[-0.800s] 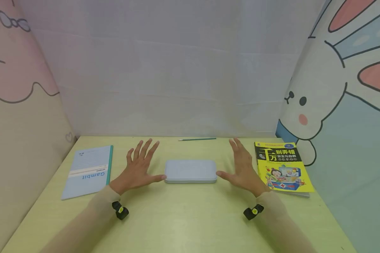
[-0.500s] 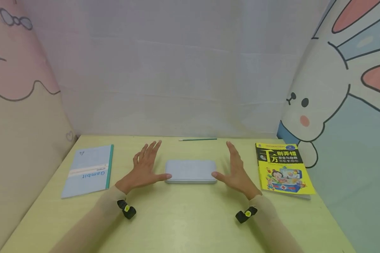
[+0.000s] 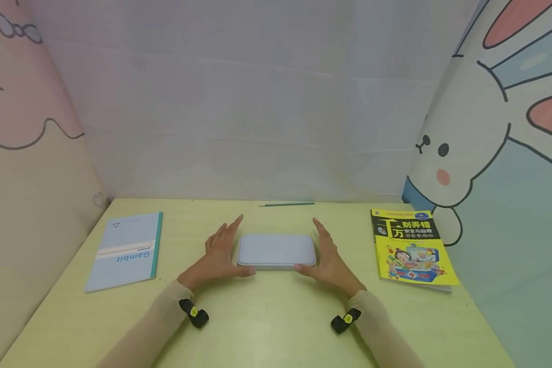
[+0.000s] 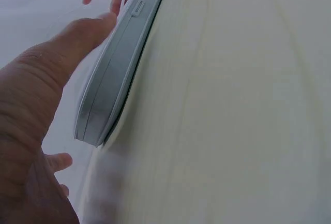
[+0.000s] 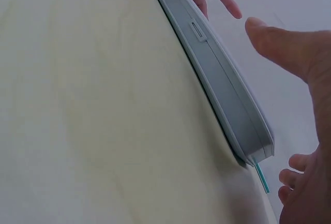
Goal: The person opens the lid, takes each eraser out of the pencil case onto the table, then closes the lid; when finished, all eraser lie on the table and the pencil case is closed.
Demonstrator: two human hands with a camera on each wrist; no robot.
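Flanking a pale grey-blue, rounded rectangular case (image 3: 276, 249), a person's left hand (image 3: 217, 259) and right hand (image 3: 329, 261) stand at its two short ends. Both hands are open wide, with thumbs pointing inward along the near edge and the other fingers extending past the ends; neither has hold of anything, and whether the skin touches the case I cannot tell. The case lies flat and closed near the middle of a pale yellow, wood-grained desk (image 3: 271, 322), a small rectangular clasp (image 5: 198, 30) on its near side. Behind it, near the back edge, lies a slim dark green pencil (image 3: 287, 204). Well apart on the left is a light blue notebook with a teal spine (image 3: 125, 251); on the right, a yellow-and-black illustrated book (image 3: 414, 250). Beige sleeves (image 3: 149, 327) cover both forearms, each wrist wearing a black device (image 3: 195, 314).
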